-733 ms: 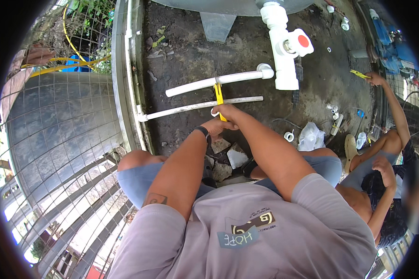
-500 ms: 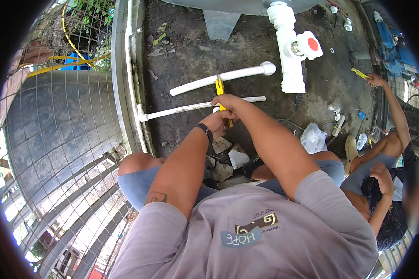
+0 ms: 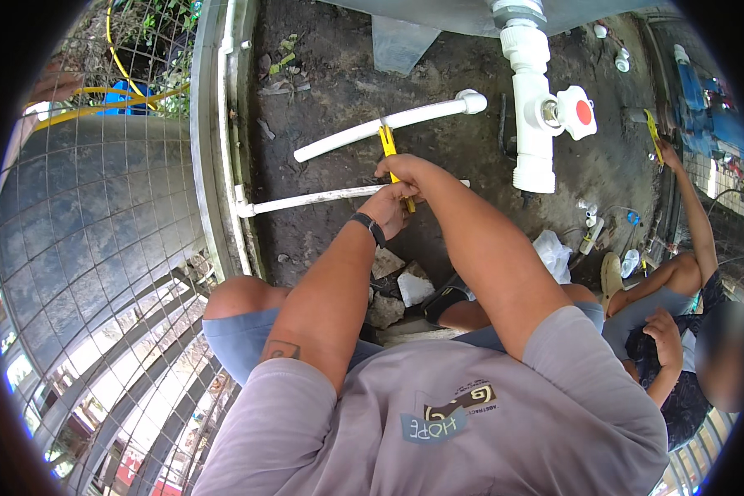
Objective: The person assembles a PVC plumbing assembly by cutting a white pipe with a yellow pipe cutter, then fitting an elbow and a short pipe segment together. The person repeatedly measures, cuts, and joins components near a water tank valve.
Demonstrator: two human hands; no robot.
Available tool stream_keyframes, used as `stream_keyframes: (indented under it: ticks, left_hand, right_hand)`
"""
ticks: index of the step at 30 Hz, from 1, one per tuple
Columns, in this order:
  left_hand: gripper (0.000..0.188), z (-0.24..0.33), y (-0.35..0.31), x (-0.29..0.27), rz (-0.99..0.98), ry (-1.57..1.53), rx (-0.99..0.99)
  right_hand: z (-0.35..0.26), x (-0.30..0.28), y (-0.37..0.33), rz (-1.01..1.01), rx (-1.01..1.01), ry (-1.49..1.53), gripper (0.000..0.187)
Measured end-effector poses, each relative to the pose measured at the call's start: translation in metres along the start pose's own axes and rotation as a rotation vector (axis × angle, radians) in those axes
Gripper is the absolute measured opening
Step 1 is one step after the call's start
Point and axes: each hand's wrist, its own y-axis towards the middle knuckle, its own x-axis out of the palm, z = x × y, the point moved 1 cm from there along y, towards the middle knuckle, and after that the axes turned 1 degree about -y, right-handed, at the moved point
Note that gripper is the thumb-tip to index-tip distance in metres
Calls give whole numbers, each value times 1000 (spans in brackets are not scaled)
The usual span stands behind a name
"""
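Observation:
My right hand (image 3: 407, 171) is closed around a narrow yellow tool (image 3: 388, 142), whose kind I cannot make out. The tool's far end meets a thick white pipe (image 3: 355, 137) with a fitting on its right end. Just below, my left hand (image 3: 384, 207), with a dark band at the wrist, is closed near the tool's lower end. What its fingers hold is hidden. A thinner white pipe (image 3: 314, 198) runs from the left edge and passes behind my hands. To the right hangs a white valve (image 3: 546, 112) with a red-centred knob.
A metal tank (image 3: 446, 18) is at the top, above dark ground. Wire mesh fencing (image 3: 99, 215) stands left. Broken stone pieces (image 3: 414, 287) lie between my legs, a plastic bag (image 3: 552, 255) to their right. At far right, a seated co-worker's raised hand (image 3: 670, 155) holds a yellow tool (image 3: 653, 132).
My view has shifted slightly, so the valve appears lower and farther right. My hands stay at the yellow tool. The co-worker's yellow tool has turned more upright.

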Motion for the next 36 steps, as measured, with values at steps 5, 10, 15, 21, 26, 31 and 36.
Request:
stream_keyframes:
  ticks: [5, 10, 15, 21, 26, 31, 36]
  left_hand:
    - [48, 2, 0, 7, 101, 25, 33]
    - [57, -4, 7, -2, 137, 49, 14]
    - [81, 5, -4, 11, 13, -16, -3]
    - [80, -12, 10, 0, 94, -76, 19]
    - [58, -12, 11, -2, 141, -38, 42]
    - [46, -8, 5, 3, 179, -17, 51]
    - [37, -12, 6, -4, 185, 1, 52]
  right_hand:
    - [-2, 1, 12, 18, 36, -9, 77]
    - [-16, 8, 7, 112, 67, -6, 72]
    - [-18, 6, 22, 150, 58, -79, 62]
    - [-11, 7, 39, 171, 5, -86, 60]
    - [-13, 10, 32, 175, 28, 3, 60]
    - [-14, 9, 30, 174, 46, -4, 60]
    - [-10, 8, 41, 198, 3, -217, 55]
